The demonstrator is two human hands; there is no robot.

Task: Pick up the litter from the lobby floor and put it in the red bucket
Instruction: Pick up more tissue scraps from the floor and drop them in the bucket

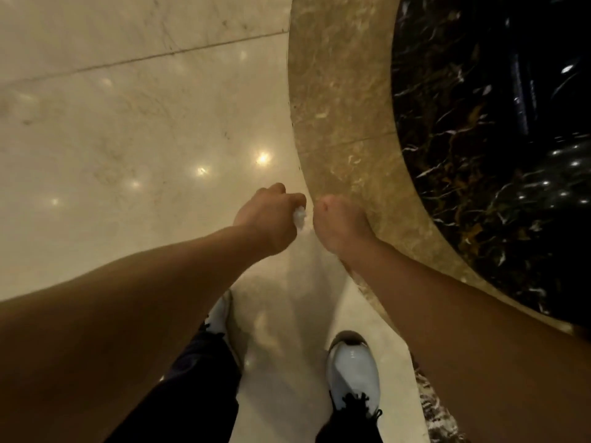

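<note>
- Your left hand is curled into a loose fist around a small white scrap of litter — a crumpled bit of paper or tissue, too small and blurred to name more closely. Only a little of it pokes out between thumb and fingers on the side facing your other hand.
- Your right hand hangs just beside it, fingers curled inward with the tips bunched. You cannot tell whether anything is inside it; nothing shows between the fingers.
- The two hands are close together but not touching, with the scrap in the narrow gap between them, on the left hand's side.
- Both bare forearms reach down and forward from the bottom corners of the view.
- Beneath the hands lies the polished cream marble floor, with ceiling lights mirrored in it as bright spots.
- To your right curves a brown marble border, and beyond it a glossy black veined marble surface — the right hand hangs over the border's inner edge.
- Below, your two white shoes stand on the cream floor: the left shoe partly hidden by your left arm, the right shoe in plain view with dark laces and dark trouser legs above.
</note>
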